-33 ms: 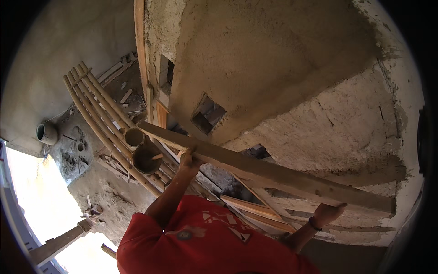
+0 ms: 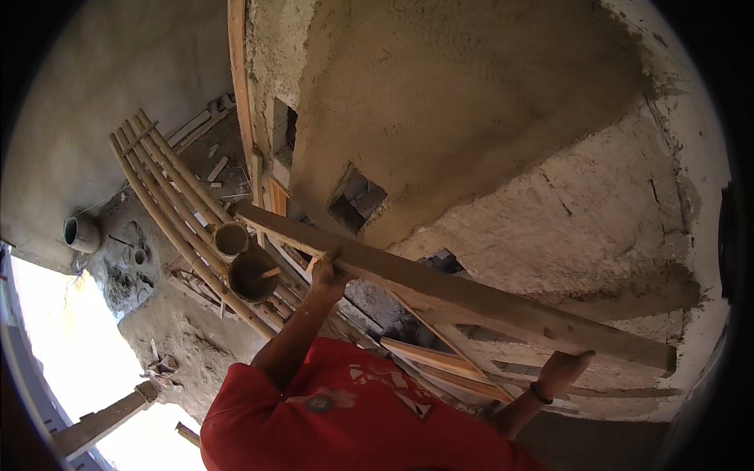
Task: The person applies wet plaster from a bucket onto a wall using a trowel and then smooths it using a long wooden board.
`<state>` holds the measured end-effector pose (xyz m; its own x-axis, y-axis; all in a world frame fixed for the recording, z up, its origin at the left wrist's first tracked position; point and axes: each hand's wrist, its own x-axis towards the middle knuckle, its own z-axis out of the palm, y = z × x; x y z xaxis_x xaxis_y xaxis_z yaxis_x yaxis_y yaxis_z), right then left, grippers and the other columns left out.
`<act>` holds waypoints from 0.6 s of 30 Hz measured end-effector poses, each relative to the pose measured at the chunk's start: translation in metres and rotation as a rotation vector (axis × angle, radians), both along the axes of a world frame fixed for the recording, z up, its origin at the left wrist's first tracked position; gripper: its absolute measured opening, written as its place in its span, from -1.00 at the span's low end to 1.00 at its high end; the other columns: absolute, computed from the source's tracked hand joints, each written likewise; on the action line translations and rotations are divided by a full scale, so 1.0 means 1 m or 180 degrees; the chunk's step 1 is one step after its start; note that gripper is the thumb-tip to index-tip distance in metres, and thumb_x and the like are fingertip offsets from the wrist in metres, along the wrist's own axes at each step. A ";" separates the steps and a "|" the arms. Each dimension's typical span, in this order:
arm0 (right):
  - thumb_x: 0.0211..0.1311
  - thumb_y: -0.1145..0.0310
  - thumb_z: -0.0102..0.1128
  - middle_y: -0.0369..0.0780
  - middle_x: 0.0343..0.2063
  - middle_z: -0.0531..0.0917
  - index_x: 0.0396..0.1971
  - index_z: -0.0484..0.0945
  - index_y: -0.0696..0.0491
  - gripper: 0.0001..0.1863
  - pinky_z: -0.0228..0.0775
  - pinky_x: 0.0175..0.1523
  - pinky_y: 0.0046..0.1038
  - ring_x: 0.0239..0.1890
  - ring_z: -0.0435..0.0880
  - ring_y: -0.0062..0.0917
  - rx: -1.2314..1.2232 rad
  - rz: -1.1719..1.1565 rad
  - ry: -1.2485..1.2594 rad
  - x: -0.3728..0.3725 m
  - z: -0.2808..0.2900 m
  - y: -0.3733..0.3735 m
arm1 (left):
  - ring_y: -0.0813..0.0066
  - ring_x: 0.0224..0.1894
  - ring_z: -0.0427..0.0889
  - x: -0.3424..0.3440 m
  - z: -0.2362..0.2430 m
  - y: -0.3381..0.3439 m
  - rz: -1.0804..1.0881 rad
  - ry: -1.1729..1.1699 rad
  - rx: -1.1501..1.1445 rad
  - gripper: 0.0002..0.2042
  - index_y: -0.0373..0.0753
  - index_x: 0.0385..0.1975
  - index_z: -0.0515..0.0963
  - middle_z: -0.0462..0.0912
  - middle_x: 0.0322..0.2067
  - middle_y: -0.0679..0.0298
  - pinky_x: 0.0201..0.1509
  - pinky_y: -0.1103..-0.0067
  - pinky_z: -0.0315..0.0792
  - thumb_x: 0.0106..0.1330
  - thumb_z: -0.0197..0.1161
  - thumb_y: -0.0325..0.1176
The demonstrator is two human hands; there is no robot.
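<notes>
A long straight wooden plank (image 2: 459, 292), smeared with mortar, lies slantwise across the wall in front of me. Its left end is higher in view than its right end. Near its left third, my left hand (image 2: 328, 281) is closed around the lower edge. My right hand (image 2: 561, 374), with a dark band at the wrist, grips the lower edge near the right end. Beyond the plank is fresh wet plaster (image 2: 471, 102) on the upper wall. Paler, rough wall (image 2: 565, 212) shows to the right of it. How the plank's far face meets the wall is hidden.
A rack of several bamboo poles (image 2: 169, 208) lies left, bearing a small bucket (image 2: 231, 238) and a larger bucket (image 2: 250, 265) with a handle sticking out. A square opening (image 2: 357, 200) pierces the plaster. Another bucket (image 2: 82, 233) rests on the floor, far left.
The plank has slid very slightly left, its left end a little higher in view. Both hands keep their grip; the view has shifted a touch.
</notes>
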<state>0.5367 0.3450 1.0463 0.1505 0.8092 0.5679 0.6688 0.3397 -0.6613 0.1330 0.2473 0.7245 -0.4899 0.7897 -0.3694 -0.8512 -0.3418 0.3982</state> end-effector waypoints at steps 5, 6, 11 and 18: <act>0.21 0.35 0.17 -0.01 0.00 0.48 0.10 0.29 0.24 -0.49 0.46 -0.05 -0.31 -0.11 0.57 -0.25 0.0674 -0.0483 -0.0726 0.074 -0.048 0.009 | 0.12 -0.15 0.60 0.002 0.080 0.064 0.0604 -0.0159 -0.0174 -0.64 -0.20 0.07 0.22 0.48 -0.09 0.06 -0.32 0.21 0.63 0.31 0.07 -0.37; 0.22 0.33 0.17 -0.03 0.02 0.47 0.13 0.27 0.23 -0.47 0.48 -0.04 -0.34 -0.12 0.58 -0.31 0.0636 -0.0698 -0.0889 0.092 -0.061 0.015 | 0.13 -0.19 0.61 0.004 0.098 0.076 0.0520 0.0097 -0.0229 -0.64 -0.20 0.07 0.20 0.49 -0.11 0.07 -0.38 0.25 0.63 0.30 0.08 -0.38; 0.23 0.29 0.20 -0.09 0.00 0.47 0.25 0.18 0.11 -0.37 0.51 -0.06 -0.36 -0.17 0.59 -0.42 0.0483 -0.0511 0.1542 0.131 -0.094 0.068 | 0.15 -0.37 0.65 0.010 0.164 0.135 0.0374 0.0830 -0.0528 -0.58 -0.22 0.06 0.10 0.50 -0.17 0.06 -0.66 0.42 0.59 0.28 0.10 -0.37; 0.21 0.42 0.13 -0.01 0.06 0.41 0.33 0.02 0.04 -0.29 0.47 0.00 -0.35 -0.04 0.52 -0.32 0.0755 -0.0084 0.2466 0.067 -0.061 0.077 | 0.17 -0.36 0.65 0.021 0.213 0.187 0.0428 0.1273 -0.0231 -0.58 -0.28 -0.02 0.09 0.45 -0.14 -0.06 -0.65 0.43 0.60 0.26 0.13 -0.35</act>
